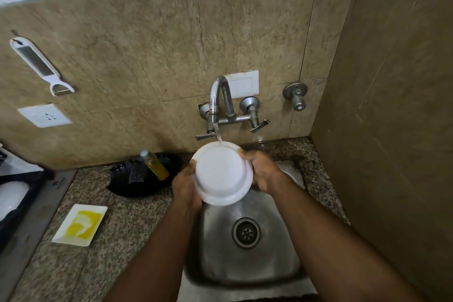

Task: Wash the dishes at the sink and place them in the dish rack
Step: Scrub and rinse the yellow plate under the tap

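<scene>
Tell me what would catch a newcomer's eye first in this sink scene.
First, the white plate held over the steel sink, gripped at its rims by the left hand and right hand, with water from the tap striking its top edge. Next, the white tray smeared with yellow on the counter to the left, and the yellow bottle lying on a black dish behind it.

We see a smooth, glossy white bowl (223, 174), a brushed steel sink (247, 262), a shiny chromed metal tap (220, 95), a speckled polished stone tabletop (127, 218) and mottled stone-look wall tiles (147, 44).
</scene>
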A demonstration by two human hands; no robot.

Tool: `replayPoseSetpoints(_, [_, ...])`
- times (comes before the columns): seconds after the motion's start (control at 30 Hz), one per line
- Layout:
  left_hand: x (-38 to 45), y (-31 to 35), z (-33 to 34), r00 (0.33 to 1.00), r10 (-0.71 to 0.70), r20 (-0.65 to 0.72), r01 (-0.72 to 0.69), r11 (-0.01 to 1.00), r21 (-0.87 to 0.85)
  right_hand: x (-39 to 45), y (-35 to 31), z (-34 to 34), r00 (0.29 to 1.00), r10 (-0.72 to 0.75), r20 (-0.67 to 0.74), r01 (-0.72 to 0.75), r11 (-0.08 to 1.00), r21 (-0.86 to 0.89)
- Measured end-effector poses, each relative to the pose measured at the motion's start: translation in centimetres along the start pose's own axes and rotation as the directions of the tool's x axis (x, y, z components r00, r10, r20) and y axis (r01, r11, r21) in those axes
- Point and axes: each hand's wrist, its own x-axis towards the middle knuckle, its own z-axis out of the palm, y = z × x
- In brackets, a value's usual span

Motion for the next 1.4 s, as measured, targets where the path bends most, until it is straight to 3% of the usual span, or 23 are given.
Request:
replayPoseSetpoints(0.1, [1.1,-0.3,0.0,0.989,0.039,-0.141,-0.001,0.966,0.258,-1.0,0.5,-0.1,0.999,-0.047,0.003,0.047,0.994,0.096])
replayPoseSetpoints(0.2, [0.9,-0.8,1.5,0.991,0.099,-0.085,-0.061,0.928,0.366,-1.4,0.9,1.3,0.994,-0.087,-0.072,0.097,0.986,0.134])
replayPoseSetpoints(0.27, [0.5,-1.7,2.7,0.973,0.225,-0.041,-0.149,0.758,0.635,-1.7,0.9,2.9,0.984,-0.095,-0.149,0.117,0.983,0.141])
replayPoseSetpoints(0.33, [-0.4,-3.2,3.9,0.933,0.354,0.069,-0.268,0.552,0.789,-2.0,0.6,4.4,0.970,-0.118,-0.213,0.146,0.982,0.116])
replayPoseSetpoints(0.47, [-1.9,-4.9,4.6,0.846,0.390,0.365,-0.501,0.344,0.794,-2.2,-0.3,4.8,0.951,-0.113,-0.287,0.169,0.969,0.180])
replayPoseSetpoints(0.53, [-2.2,-4.8,4.3,0.788,0.402,0.465,-0.591,0.287,0.754,-2.0,-0.3,4.3,0.939,-0.121,-0.322,0.180,0.970,0.162])
replayPoseSetpoints(0.6, [-1.5,-4.1,4.1,0.754,0.398,0.523,-0.649,0.328,0.686,-2.0,-0.3,4.2,0.920,-0.147,-0.362,0.207,0.969,0.133])
replayPoseSetpoints(0.67, [0.0,-3.4,4.4,0.753,0.350,0.558,-0.656,0.460,0.598,-2.3,-0.1,4.3,0.899,-0.197,-0.392,0.252,0.963,0.095])
replayPoseSetpoints(0.73, [1.2,-1.9,5.1,0.839,0.189,0.510,-0.481,0.698,0.531,-2.7,0.5,4.7,0.893,-0.224,-0.391,0.268,0.962,0.060])
replayPoseSetpoints(0.77, [1.9,-1.2,5.5,0.875,0.106,0.472,-0.374,0.768,0.520,-2.8,0.8,4.9,0.892,-0.223,-0.394,0.264,0.963,0.051])
replayPoseSetpoints(0.8, [1.9,-0.5,5.9,0.889,0.066,0.454,-0.324,0.792,0.518,-2.9,1.1,5.0,0.889,-0.216,-0.404,0.260,0.964,0.054])
replayPoseSetpoints(0.87, [0.4,-0.4,6.5,0.903,0.127,0.409,-0.363,0.734,0.574,-2.7,0.8,5.1,0.882,-0.208,-0.423,0.253,0.966,0.054])
replayPoseSetpoints(1.0, [-2.9,-2.4,6.4,0.816,0.296,0.497,-0.564,0.599,0.569,-2.3,-0.4,4.8,0.880,-0.189,-0.436,0.254,0.963,0.095])
replayPoseSetpoints(1.07, [-3.1,-2.5,6.3,0.828,0.250,0.502,-0.525,0.659,0.539,-2.3,-0.3,4.7,0.880,-0.190,-0.436,0.245,0.967,0.075])
replayPoseSetpoints(1.17, [-1.6,0.1,6.3,0.950,-0.002,0.312,-0.164,0.848,0.504,-3.5,0.5,5.2,0.878,-0.220,-0.426,0.232,0.972,-0.025])
replayPoseSetpoints(1.23, [-1.5,1.5,6.3,0.969,-0.105,0.222,-0.004,0.897,0.443,-4.3,1.5,6.0,0.872,-0.315,-0.374,0.278,0.948,-0.152])
replayPoseSetpoints(1.33, [-1.8,1.1,6.2,0.978,-0.059,0.198,-0.025,0.917,0.397,-4.9,1.4,6.6,0.856,-0.383,-0.347,0.309,0.917,-0.251])
replayPoseSetpoints(1.4, [-2.4,-0.1,6.1,0.970,0.001,0.242,-0.075,0.952,0.298,-4.5,0.1,6.3,0.882,-0.321,-0.344,0.249,0.939,-0.238])
